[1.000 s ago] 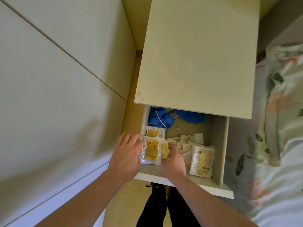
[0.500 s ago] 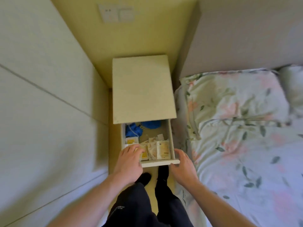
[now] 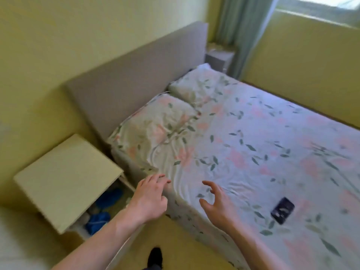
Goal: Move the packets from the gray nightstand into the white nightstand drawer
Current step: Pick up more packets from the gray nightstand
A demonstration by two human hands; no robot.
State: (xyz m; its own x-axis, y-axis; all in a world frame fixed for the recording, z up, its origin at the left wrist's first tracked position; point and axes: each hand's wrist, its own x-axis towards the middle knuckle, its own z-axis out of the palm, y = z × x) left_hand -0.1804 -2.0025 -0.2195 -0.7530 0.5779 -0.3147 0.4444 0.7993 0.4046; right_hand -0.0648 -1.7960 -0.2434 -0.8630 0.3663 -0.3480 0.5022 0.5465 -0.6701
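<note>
Gray fabric-sided nightstand [image 3: 219, 57] stood far across the floral bed [image 3: 253, 143] — right hand [image 3: 218, 203] nearer, both hands wide, empty; left hand [image 3: 150, 197].

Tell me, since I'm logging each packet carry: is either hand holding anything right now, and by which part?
Nothing is held. The left hand and right hand are both empty, fingers loosely spread.

Both forearms are showing bare, no sleeves reaching the left hand [image 3: 149, 199] or right hand [image 3: 218, 205]; a black, blurred shoe [image 3: 155, 257], probably, is showing below.
</note>
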